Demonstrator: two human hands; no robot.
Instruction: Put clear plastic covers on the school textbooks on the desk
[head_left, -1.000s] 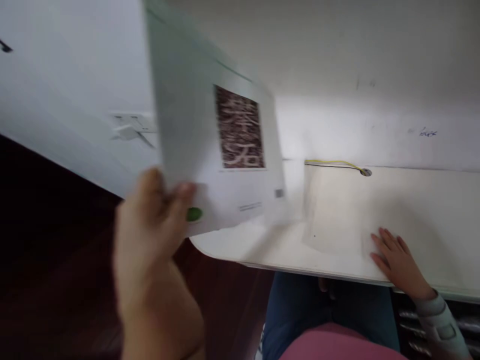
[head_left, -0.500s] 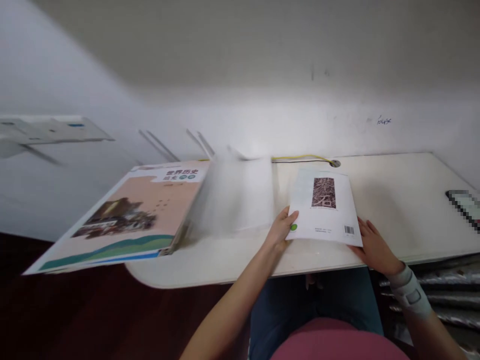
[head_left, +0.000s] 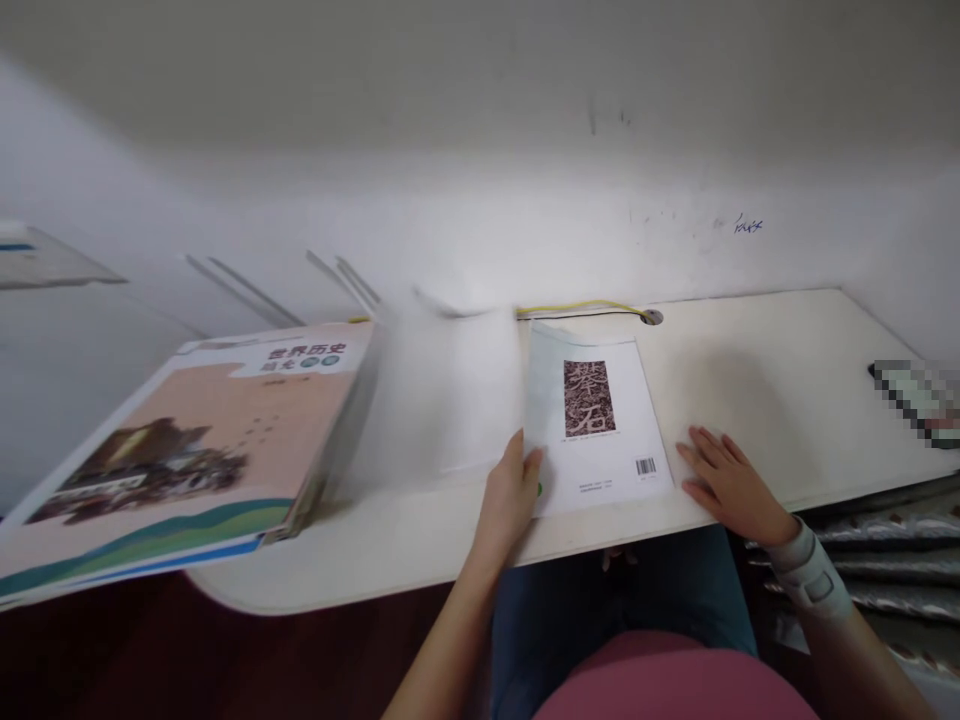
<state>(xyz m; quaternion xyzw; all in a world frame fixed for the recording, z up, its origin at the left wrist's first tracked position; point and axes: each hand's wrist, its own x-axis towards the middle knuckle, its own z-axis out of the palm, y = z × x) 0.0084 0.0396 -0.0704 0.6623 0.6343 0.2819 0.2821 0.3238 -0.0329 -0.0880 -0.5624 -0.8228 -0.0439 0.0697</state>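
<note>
A white book (head_left: 600, 465) lies on the white desk (head_left: 360, 560), showing a dark square picture with pale characters and a barcode near its lower right corner. My left hand (head_left: 506, 500) grips its lower left edge, thumb on top and partly over a green dot; the other fingers are mostly hidden. Just right of the book, my right hand (head_left: 731, 485) rests palm down on the desk, fingers spread and holding nothing. A grey-white band wraps that wrist.
A stack of books (head_left: 202, 440) with a pinkish cover lies at the desk's left end. Beside it is a blurred, pale translucent sheet (head_left: 457, 400). A yellow cable (head_left: 577, 305) runs along the wall to a desk hole. A pixelated phone-like object (head_left: 919, 400) lies far right.
The book has come down flat on the desk and slightly nearer me. My right hand has let go of its right edge and spread out beside it. The view has shifted right.
</note>
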